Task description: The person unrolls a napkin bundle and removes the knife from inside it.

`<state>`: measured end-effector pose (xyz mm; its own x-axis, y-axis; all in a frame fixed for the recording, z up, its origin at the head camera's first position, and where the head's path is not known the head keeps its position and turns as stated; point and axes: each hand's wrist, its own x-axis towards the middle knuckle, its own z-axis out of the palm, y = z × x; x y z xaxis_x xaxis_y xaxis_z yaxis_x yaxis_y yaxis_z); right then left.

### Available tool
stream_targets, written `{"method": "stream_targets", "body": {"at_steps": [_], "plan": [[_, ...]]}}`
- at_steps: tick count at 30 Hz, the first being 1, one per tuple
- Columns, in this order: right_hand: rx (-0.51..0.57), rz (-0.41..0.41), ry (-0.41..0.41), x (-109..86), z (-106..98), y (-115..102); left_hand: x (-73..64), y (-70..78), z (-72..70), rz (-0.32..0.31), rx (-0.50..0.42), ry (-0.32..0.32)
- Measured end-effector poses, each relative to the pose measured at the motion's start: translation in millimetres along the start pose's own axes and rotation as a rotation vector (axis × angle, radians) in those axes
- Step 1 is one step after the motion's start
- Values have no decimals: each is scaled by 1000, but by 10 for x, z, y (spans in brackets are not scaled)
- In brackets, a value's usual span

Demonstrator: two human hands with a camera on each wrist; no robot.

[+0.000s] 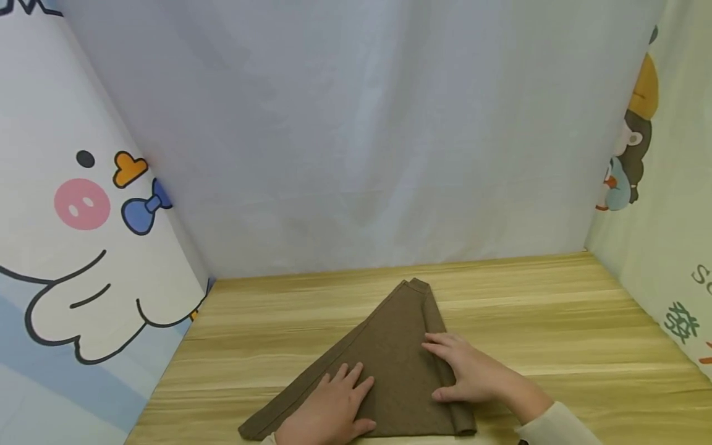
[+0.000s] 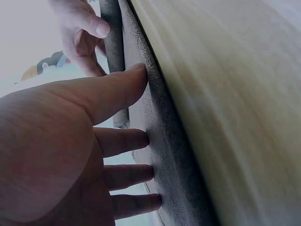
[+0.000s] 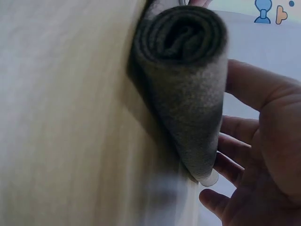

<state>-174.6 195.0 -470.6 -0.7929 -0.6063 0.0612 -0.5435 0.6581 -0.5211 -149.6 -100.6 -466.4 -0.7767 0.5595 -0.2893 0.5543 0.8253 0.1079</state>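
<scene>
A brown cloth (image 1: 397, 358) lies folded into a triangle on the table, its tip pointing away from me. Its right side is wound into a roll (image 3: 188, 108), whose near end shows a tight spiral in the right wrist view. My left hand (image 1: 328, 408) rests on the flat part with fingers spread, and the fingertips touch the fabric in the left wrist view. Over the roll lies my right hand (image 1: 470, 371), thumb near its close end and fingers further along, loosely extended against its surface rather than wrapped round it.
The wood-grain table (image 1: 556, 315) extends around the cloth. A pale curtain (image 1: 356, 136) hangs behind its far edge. Printed cloth walls stand at both sides, the left wall (image 1: 167, 296) with a white cartoon bird.
</scene>
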Motion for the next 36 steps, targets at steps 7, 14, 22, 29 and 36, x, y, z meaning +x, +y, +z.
{"method": "stream_targets", "body": {"at_steps": [7, 14, 22, 29, 36], "plan": [[-10, 24, -20, -9, 5, 26, -7, -11, -5, 8, -26, 0], [-14, 51, -12, -56, -27, 62, -23, -33, 1, 16, -38, 2], [29, 72, -7, -96, -52, 85, -17, -46, 20, 12, -57, -3], [40, 96, -1, -111, -35, 101, -5, -51, 30, 10, -58, -12], [33, 108, 2, -106, -45, 105, -4, -57, 30, 1, -62, -20]]}}
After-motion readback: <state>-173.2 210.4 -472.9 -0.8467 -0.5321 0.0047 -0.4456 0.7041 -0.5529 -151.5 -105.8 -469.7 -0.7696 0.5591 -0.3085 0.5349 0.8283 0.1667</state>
